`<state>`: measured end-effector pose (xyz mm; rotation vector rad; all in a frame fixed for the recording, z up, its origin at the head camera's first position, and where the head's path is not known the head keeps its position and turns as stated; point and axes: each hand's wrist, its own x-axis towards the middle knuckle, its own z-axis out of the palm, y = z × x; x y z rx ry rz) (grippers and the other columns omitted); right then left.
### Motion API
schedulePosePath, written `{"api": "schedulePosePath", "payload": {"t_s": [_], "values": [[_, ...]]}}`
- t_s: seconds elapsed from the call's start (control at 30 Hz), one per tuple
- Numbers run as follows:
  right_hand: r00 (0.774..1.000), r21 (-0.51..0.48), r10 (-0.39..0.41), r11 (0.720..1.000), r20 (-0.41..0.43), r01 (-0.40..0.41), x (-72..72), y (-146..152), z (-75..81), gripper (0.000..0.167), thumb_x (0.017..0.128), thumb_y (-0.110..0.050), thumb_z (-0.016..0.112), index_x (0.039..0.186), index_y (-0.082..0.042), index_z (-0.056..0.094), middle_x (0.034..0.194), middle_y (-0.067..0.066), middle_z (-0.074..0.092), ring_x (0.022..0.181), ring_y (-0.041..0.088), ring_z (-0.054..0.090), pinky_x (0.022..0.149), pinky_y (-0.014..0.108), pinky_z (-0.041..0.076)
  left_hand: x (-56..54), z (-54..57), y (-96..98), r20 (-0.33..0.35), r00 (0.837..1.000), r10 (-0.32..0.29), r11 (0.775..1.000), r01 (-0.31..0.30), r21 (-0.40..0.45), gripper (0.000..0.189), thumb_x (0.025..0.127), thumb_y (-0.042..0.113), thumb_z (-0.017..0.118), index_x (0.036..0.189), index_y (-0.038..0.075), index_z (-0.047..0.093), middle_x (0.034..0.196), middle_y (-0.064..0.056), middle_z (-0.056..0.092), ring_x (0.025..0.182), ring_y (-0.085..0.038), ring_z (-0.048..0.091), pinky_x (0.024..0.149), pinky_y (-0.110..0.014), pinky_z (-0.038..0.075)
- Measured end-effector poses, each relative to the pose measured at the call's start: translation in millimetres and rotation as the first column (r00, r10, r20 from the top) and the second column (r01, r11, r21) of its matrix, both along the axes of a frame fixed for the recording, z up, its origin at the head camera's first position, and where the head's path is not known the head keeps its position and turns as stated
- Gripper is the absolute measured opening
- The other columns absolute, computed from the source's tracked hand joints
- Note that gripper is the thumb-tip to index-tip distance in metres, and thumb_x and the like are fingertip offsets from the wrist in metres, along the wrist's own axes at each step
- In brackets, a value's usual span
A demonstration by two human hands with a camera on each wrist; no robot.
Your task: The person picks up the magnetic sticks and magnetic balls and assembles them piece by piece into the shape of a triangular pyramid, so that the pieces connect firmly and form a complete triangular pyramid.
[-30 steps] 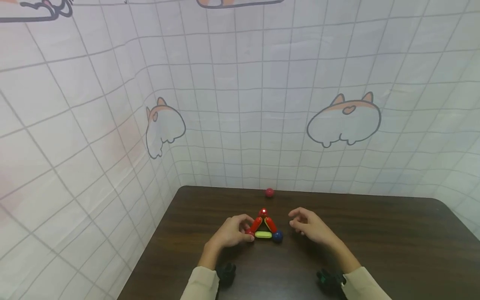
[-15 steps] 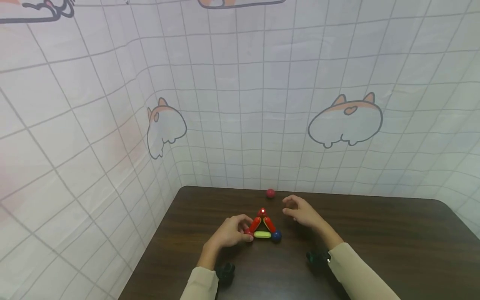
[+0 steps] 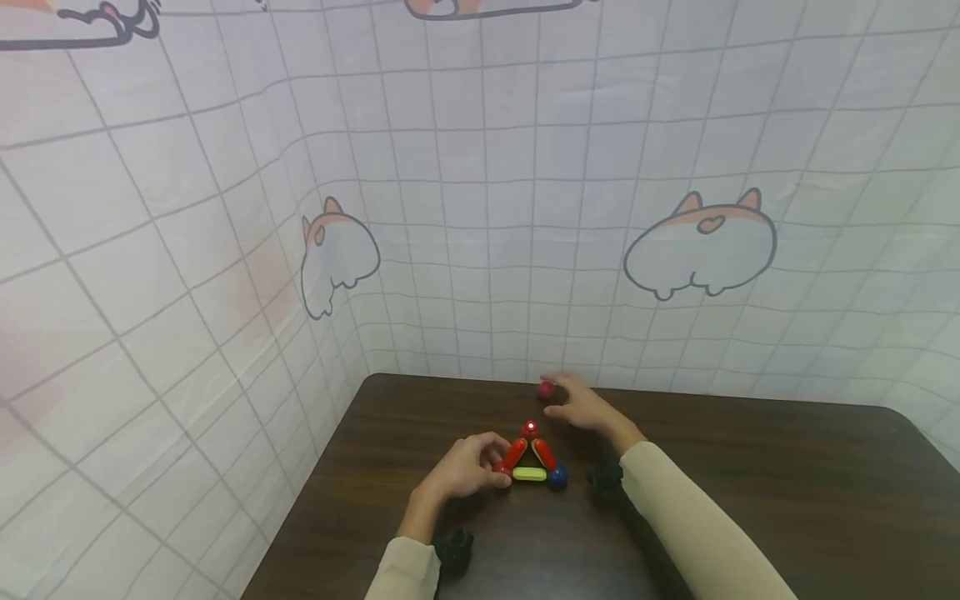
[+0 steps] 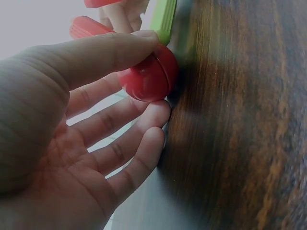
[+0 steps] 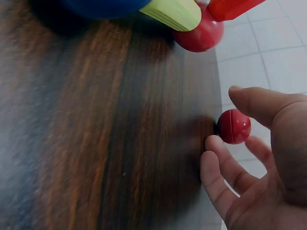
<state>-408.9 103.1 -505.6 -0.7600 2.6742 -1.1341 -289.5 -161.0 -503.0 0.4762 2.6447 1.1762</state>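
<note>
Rods and balls form a triangle on the table: two red rods, a yellow-green rod along the near side, a blue ball at the right corner, and a red piece at the far corner. My left hand pinches the red ball at the left corner; its thumb lies over the ball, with fingertips behind and below. Beyond the triangle, my right hand reaches around a loose red ball, thumb and fingers spread apart. Whether any finger touches that ball cannot be told.
The dark wooden table meets a white gridded cloth with dog drawings behind it and to the left. The loose ball lies close to the table's far edge. Dark wrist devices sit beneath both wrists.
My right hand has moved forward and left, from beside the triangle to the loose red ball at the back. The left hand keeps its grip, and the triangle stays in place.
</note>
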Motion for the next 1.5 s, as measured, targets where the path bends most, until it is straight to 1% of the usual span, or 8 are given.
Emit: {"api": "schedulePosePath", "payload": {"t_s": [0.1, 0.2, 0.33, 0.43, 0.53, 0.77, 1.07, 1.5], "values": [[1.000, 0.006, 0.004, 1.000, -0.018, -0.004, -3.3, 0.6, -1.3, 0.051, 0.097, -0.010, 0.067, 0.144, -0.001, 0.052, 0.151, 0.025, 0.048, 0.143, 0.047, 0.039, 0.115, 0.065, 0.031, 0.9, 0.5, 2.0, -0.013, 1.000, -0.010, 1.000, 0.010, 0.005, 0.040, 0.084, 0.019, 0.085, 0.120, 0.019, 0.068, 0.094, 0.004, 0.067, 0.077, -0.012, 0.058, 0.067, -0.027, 0.047], [1.000, 0.006, -0.023, 1.000, 0.008, 0.023, -2.0, 2.9, -1.5, 0.037, 0.096, -0.006, 0.067, 0.132, -0.003, 0.062, 0.144, 0.024, 0.055, 0.138, 0.045, 0.046, 0.111, 0.062, 0.039, 1.9, 1.0, 3.4, -0.019, 1.000, -0.017, 1.000, 0.017, 0.009, 0.041, 0.084, 0.019, 0.085, 0.120, 0.018, 0.068, 0.094, 0.002, 0.067, 0.077, -0.012, 0.057, 0.066, -0.027, 0.047], [0.992, -0.009, -0.061, 0.998, 0.114, 0.062, 5.4, 9.4, -0.2, 0.029, 0.095, -0.003, 0.067, 0.124, -0.006, 0.066, 0.140, 0.025, 0.056, 0.116, 0.038, 0.061, 0.088, 0.049, 0.056, 2.7, 1.0, 4.7, -0.020, 1.000, -0.015, 1.000, 0.015, 0.008, 0.041, 0.083, 0.018, 0.086, 0.120, 0.018, 0.068, 0.095, 0.001, 0.067, 0.076, -0.012, 0.057, 0.065, -0.027, 0.046], [0.980, -0.020, -0.068, 0.997, 0.185, 0.073, 12.3, 16.7, 0.3, 0.031, 0.094, -0.003, 0.068, 0.124, -0.007, 0.065, 0.140, 0.026, 0.056, 0.099, 0.029, 0.064, 0.072, 0.038, 0.058, 3.0, 1.2, 5.0, -0.021, 1.000, -0.015, 1.000, 0.015, 0.009, 0.040, 0.083, 0.018, 0.086, 0.120, 0.017, 0.068, 0.095, 0.000, 0.067, 0.076, -0.013, 0.057, 0.065, -0.027, 0.046], [0.973, -0.026, -0.073, 0.996, 0.217, 0.081, 20.4, 24.5, 0.4, 0.032, 0.093, -0.003, 0.069, 0.125, -0.007, 0.065, 0.135, 0.024, 0.058, 0.091, 0.023, 0.063, 0.069, 0.034, 0.058, 3.0, 1.8, 4.8, -0.022, 1.000, -0.013, 1.000, 0.013, 0.006, 0.040, 0.084, 0.017, 0.085, 0.119, 0.017, 0.068, 0.094, 0.001, 0.067, 0.077, -0.013, 0.057, 0.066, -0.028, 0.046], [0.952, -0.143, -0.087, 0.981, 0.293, 0.134, 44.2, 41.6, -2.6, 0.033, 0.096, -0.004, 0.067, 0.128, -0.004, 0.062, 0.133, 0.024, 0.056, 0.093, 0.022, 0.064, 0.074, 0.038, 0.060, 2.1, -0.1, 3.2, -0.045, 0.999, -0.013, 1.000, 0.013, -0.001, 0.040, 0.083, 0.017, 0.085, 0.119, 0.017, 0.068, 0.094, 0.002, 0.067, 0.076, -0.012, 0.056, 0.066, -0.027, 0.045], [0.908, -0.336, -0.098, 0.909, 0.408, 0.249, 71.0, 57.3, -9.5, 0.038, 0.099, -0.006, 0.066, 0.134, 0.003, 0.056, 0.126, 0.023, 0.057, 0.089, 0.022, 0.066, 0.081, 0.037, 0.061, 2.1, -0.2, 2.6, -0.053, 0.998, -0.019, 1.000, 0.019, 0.003, 0.039, 0.084, 0.016, 0.085, 0.119, 0.016, 0.068, 0.094, 0.001, 0.067, 0.075, -0.012, 0.056, 0.065, -0.027, 0.044], [0.916, -0.449, -0.089, 0.850, 0.392, 0.275, 85.3, 63.9, -16.3, 0.044, 0.099, -0.010, 0.067, 0.138, 0.005, 0.051, 0.118, 0.018, 0.057, 0.090, 0.023, 0.065, 0.082, 0.038, 0.062, 3.2, -1.7, 1.2, -0.034, 0.999, -0.009, 1.000, 0.009, 0.011, 0.039, 0.084, 0.017, 0.085, 0.120, 0.018, 0.068, 0.094, 0.002, 0.066, 0.076, -0.012, 0.056, 0.066, -0.027, 0.045]]}}
